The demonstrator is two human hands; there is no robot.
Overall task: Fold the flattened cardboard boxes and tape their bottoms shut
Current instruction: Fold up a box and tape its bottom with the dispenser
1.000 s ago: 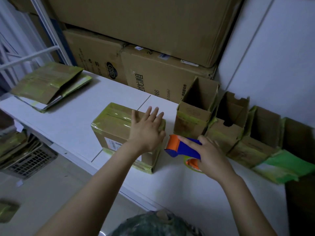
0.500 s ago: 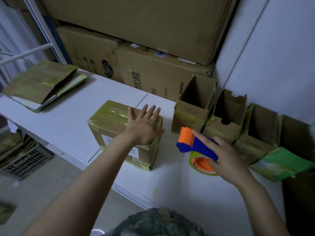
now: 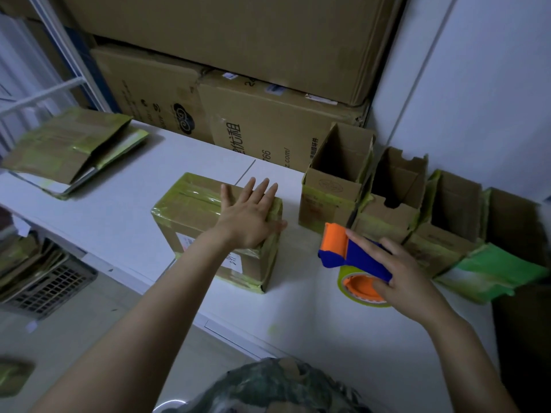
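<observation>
A folded cardboard box with yellow-green tape across its upturned face stands on the white table. My left hand lies flat on its right part, fingers straight and spread. To the right, my right hand grips a blue and orange tape dispenser with a roll of yellowish tape, low over the table and apart from the box. Flattened boxes lie stacked at the far left of the table.
Several folded open-topped boxes stand in a row along the right wall. Large cartons are piled at the back. A green bag lies at the right. A crate with flattened cardboard sits on the floor left.
My right hand has carried the tape dispenser to the right, away from the box. My left hand stays flat on the box top.
</observation>
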